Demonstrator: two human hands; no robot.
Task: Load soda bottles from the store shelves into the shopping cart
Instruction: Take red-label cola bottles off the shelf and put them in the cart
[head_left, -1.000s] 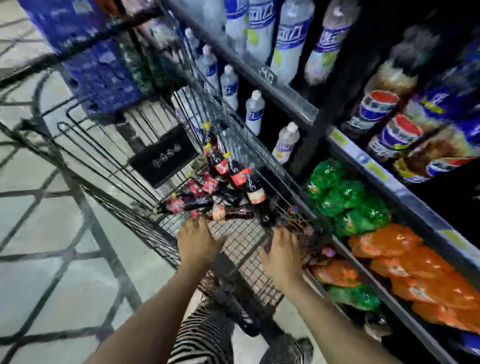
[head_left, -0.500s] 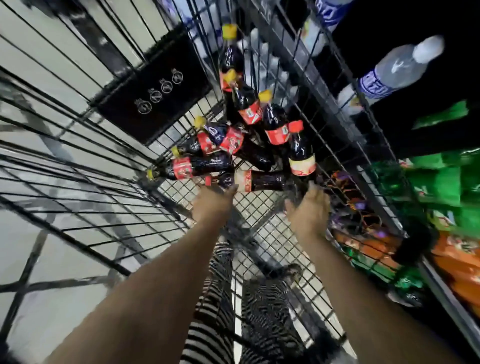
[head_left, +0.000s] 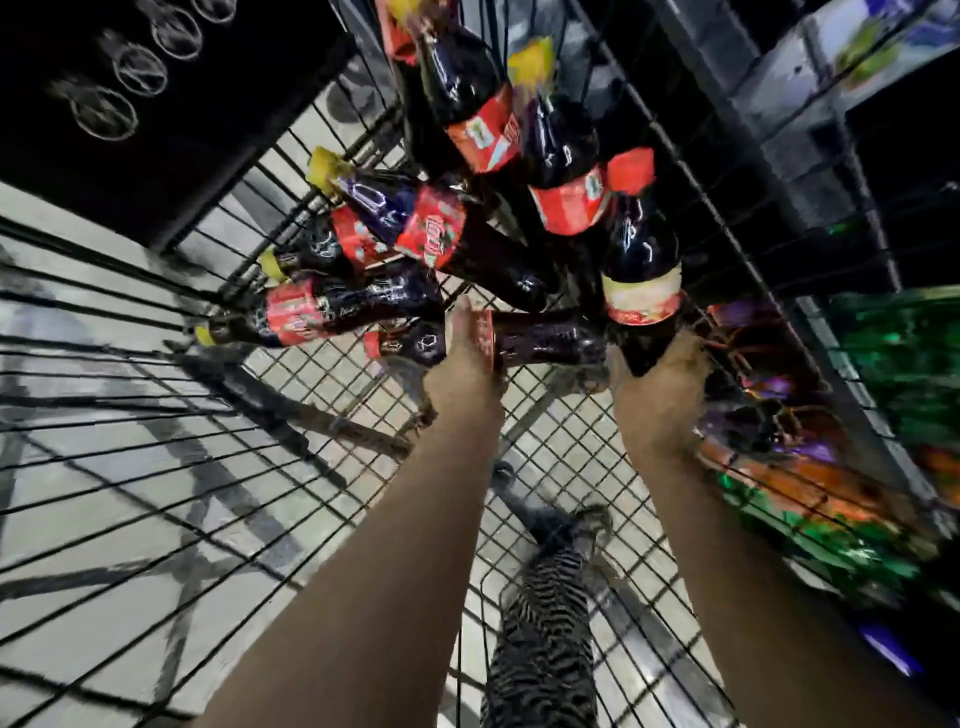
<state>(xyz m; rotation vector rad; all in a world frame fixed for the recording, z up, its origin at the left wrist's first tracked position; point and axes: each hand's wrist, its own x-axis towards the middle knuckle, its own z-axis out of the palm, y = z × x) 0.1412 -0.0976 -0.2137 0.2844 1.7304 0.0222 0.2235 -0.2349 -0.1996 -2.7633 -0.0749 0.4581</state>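
Observation:
Several dark soda bottles with red labels and yellow caps lie piled in the wire shopping cart (head_left: 545, 431). My left hand (head_left: 465, 374) grips a bottle lying sideways (head_left: 545, 343) at the near edge of the pile. My right hand (head_left: 657, 400) holds the base of an upright dark bottle with a cream and red label (head_left: 641, 270). Other bottles (head_left: 436, 234) lean against the cart's far and right walls. My fingers are mostly hidden behind the bottles.
A black placard (head_left: 156, 104) hangs on the cart's far wall. Store shelving (head_left: 810, 93) runs along the right, with green and orange soda packs (head_left: 893, 395) low down. Striped trousers (head_left: 545, 639) and pale floor tiles show through the cart mesh.
The view has dropped lower and closer into the cart. Both hands have reached forward onto the bottles, the left onto the sideways one, the right onto the upright one.

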